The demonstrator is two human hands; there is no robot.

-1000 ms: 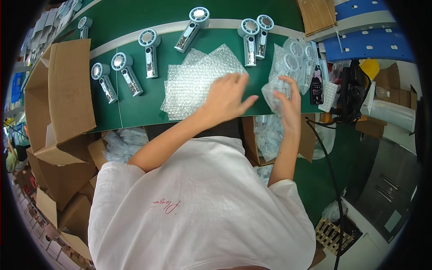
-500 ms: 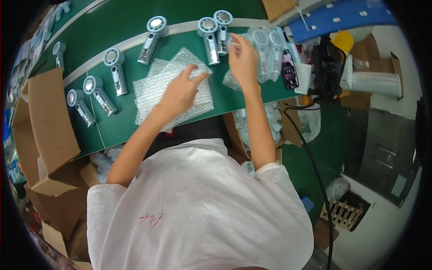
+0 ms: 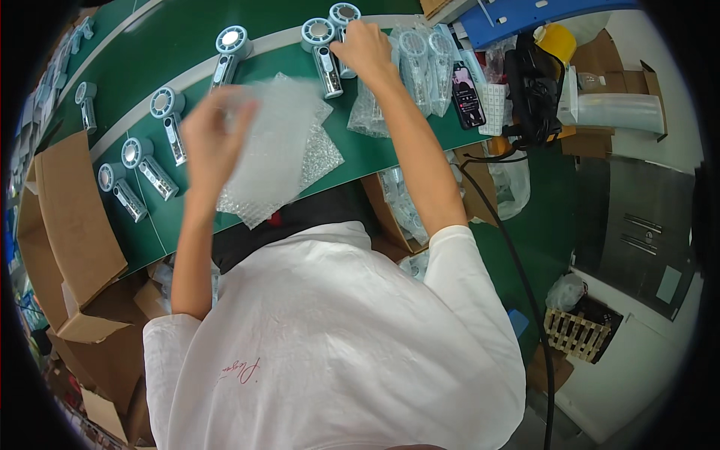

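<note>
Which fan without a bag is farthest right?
The fan whose handle is partly behind the right hand; other bare fans lie left, bagged ones farther right.

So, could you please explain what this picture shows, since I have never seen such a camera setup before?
Of course. There is no robot here: these are a person's own bare hands. The view comes from the left of two fisheye cameras worn on the head, looking down, so straight edges bend toward the rim. On the green tabletop lie pale blue handheld fans, bubble-wrap sheets, some bagged fans and a smartphone. An open cardboard box stands at the left. The left hand holds up a translucent sheet, both blurred. The right hand is at the rightmost unbagged fan; its grip is hard to make out.
</note>
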